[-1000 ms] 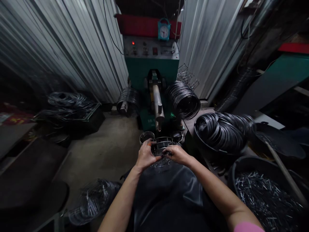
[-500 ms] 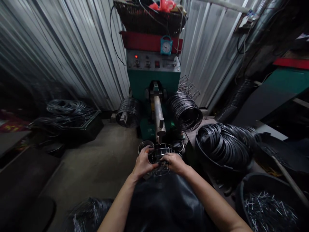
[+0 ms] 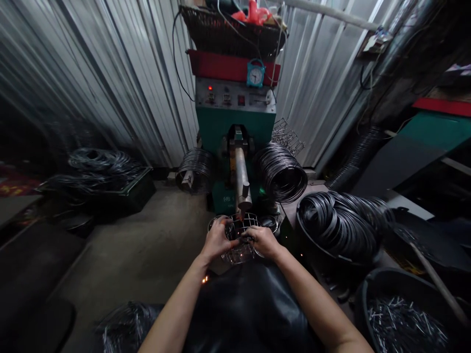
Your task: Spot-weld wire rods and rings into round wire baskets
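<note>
A round wire basket (image 3: 239,256) is held between my two hands above my dark apron. My left hand (image 3: 218,239) grips its left side, thumb stretched inward across it. My right hand (image 3: 263,240) is closed on its right side, fingertips bunched near the middle; whether a small wire piece is pinched there I cannot make out. The far rim of the basket lies under the electrode tip of a green spot welder (image 3: 241,196), where an orange glow shows. Sparks fly near my left forearm and to the right.
Wire-ring coils (image 3: 281,171) hang right of the welder, with another coil (image 3: 195,169) on its left. A tub of wire rings (image 3: 342,223) and a bucket of short wire pieces (image 3: 406,318) stand at my right. A crate (image 3: 138,191) of wire stands left.
The basket's far rim has come under the electrode tip, and a glow and flying sparks have appeared. Both hands keep their hold on the basket. The view has shifted slightly.
</note>
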`<action>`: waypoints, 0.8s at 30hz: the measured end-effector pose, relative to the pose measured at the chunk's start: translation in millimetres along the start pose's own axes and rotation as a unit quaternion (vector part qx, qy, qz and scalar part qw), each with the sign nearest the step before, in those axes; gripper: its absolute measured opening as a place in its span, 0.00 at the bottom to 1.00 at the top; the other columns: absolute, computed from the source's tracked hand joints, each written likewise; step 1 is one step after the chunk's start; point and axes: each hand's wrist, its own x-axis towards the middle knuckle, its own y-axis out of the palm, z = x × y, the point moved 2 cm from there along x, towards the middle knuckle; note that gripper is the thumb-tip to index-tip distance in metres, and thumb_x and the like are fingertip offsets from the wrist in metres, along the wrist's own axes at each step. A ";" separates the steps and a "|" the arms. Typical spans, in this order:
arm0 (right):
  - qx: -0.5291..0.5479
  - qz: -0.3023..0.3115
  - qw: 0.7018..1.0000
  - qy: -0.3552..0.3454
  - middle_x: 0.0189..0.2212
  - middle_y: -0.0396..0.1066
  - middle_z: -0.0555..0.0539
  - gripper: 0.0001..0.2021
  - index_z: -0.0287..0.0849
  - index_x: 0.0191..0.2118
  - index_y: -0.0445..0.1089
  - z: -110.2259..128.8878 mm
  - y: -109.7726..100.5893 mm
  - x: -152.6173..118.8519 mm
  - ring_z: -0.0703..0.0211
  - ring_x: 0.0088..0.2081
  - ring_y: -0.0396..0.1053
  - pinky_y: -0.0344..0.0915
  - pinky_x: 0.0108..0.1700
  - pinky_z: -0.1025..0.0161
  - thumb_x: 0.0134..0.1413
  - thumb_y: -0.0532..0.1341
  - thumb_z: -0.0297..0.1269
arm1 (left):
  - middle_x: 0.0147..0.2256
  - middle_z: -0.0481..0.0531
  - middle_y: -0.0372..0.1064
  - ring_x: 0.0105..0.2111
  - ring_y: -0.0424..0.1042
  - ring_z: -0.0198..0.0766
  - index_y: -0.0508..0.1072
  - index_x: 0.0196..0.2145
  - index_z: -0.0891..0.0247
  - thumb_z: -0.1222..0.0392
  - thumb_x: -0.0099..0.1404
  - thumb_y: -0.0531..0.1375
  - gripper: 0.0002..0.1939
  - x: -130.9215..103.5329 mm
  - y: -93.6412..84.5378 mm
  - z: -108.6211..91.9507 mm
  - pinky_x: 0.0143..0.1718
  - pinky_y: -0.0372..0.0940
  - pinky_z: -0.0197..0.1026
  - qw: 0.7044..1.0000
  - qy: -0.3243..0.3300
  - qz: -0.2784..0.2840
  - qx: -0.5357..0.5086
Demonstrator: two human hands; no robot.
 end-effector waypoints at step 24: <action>0.474 -0.280 0.765 0.333 0.32 0.71 0.50 0.20 0.46 0.47 0.63 -58.4 108.6 -137.8 0.57 0.32 0.70 0.68 0.38 0.59 0.47 0.59 0.45 | 0.48 0.60 0.66 0.50 0.66 0.48 0.68 0.42 0.66 0.57 0.42 0.68 0.28 28.4 6.6 12.8 0.51 0.62 0.48 0.993 -0.085 -0.076 -0.007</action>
